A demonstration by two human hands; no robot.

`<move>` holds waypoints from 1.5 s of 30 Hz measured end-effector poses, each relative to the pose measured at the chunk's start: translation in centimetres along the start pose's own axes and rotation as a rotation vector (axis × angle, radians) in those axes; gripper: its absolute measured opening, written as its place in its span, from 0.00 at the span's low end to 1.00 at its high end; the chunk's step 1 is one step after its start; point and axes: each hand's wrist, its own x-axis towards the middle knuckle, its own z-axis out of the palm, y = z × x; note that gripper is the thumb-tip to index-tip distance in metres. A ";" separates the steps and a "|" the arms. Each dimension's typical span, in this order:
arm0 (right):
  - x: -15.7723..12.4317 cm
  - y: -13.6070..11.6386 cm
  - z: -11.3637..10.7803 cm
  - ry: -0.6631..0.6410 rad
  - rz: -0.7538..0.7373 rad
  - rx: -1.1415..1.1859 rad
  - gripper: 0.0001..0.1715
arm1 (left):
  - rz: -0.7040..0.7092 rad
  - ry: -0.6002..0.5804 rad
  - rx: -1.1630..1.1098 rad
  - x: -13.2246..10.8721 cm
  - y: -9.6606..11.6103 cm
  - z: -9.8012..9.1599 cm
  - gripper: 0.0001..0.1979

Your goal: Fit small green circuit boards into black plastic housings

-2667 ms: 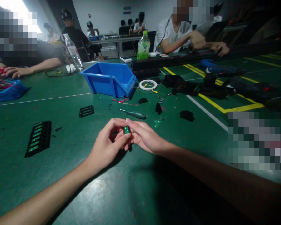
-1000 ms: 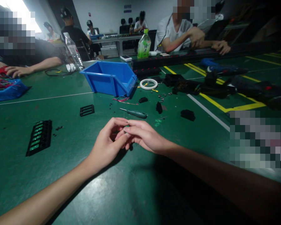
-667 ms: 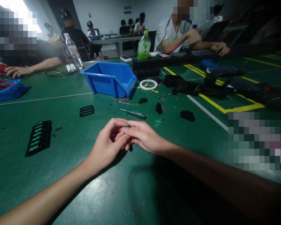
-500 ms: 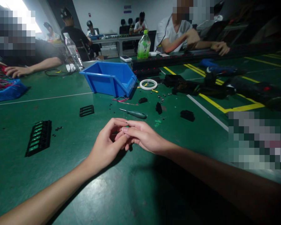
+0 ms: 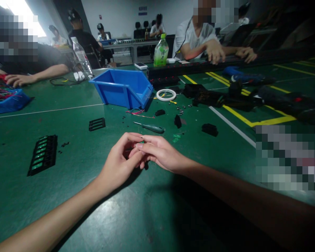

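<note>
My left hand (image 5: 117, 162) and my right hand (image 5: 165, 153) meet low over the table, fingers curled together and fingertips touching. A small green piece (image 5: 142, 142) shows between the fingertips of both closed hands; most of it is hidden, and its kind cannot be made out. Just beyond the fingers lies a screwdriver (image 5: 153, 128) with a dark green handle. Small green pieces (image 5: 176, 138) lie right of it. On the left rests a black holder (image 5: 50, 154) with a row of green pieces in it, near a black slotted frame (image 5: 97, 124).
A blue bin (image 5: 112, 91) stands behind the screwdriver, with a white ring (image 5: 158, 95) beside it. Black parts (image 5: 210, 129) and small screws lie to the right. Co-workers sit across the table and at the left, by a blue tray (image 5: 12, 103) of wires.
My hands stay in nearly the same place; slightly more of the green piece shows between the fingertips. Across the table, a co-worker's hand has lowered, its fingers now hanging down.
</note>
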 end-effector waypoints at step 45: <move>0.0 0.0 0.1 0.005 -0.001 0.030 0.11 | -0.003 0.010 0.019 0.0 -0.1 0.0 0.09</move>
